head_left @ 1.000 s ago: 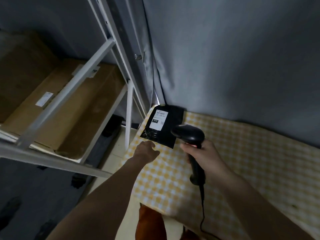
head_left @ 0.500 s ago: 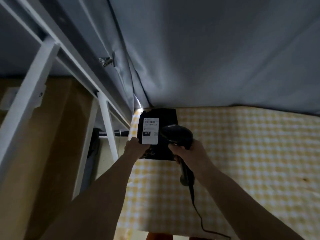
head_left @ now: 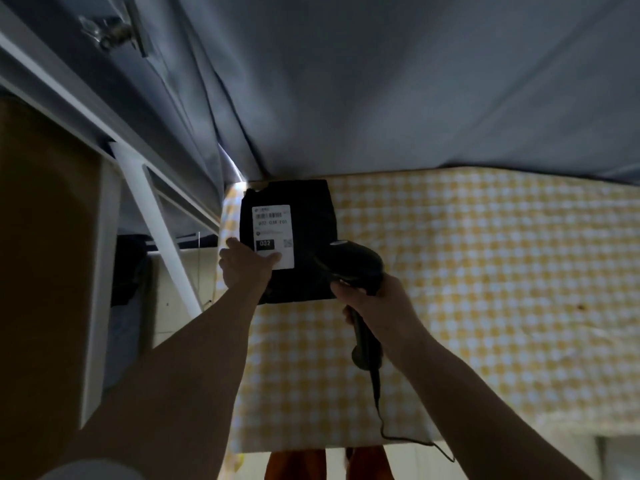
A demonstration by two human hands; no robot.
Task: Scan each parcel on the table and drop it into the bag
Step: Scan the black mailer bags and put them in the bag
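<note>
Steadying the parcel (head_left: 308,244) for scanning
Left hand (head_left: 244,268) fingers lie flat on its near-left corner; right hand (head_left: 374,303) clamps the scanner (head_left: 353,268) just right.

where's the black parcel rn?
Head view: black parcel lies flat at the checked table's far-left corner against the grey curtain, left hand on its label, scanner just right.

Bare forearms, pale sleeve edge (head_left: 93,469), orange trousers (head_left: 298,464)
</note>
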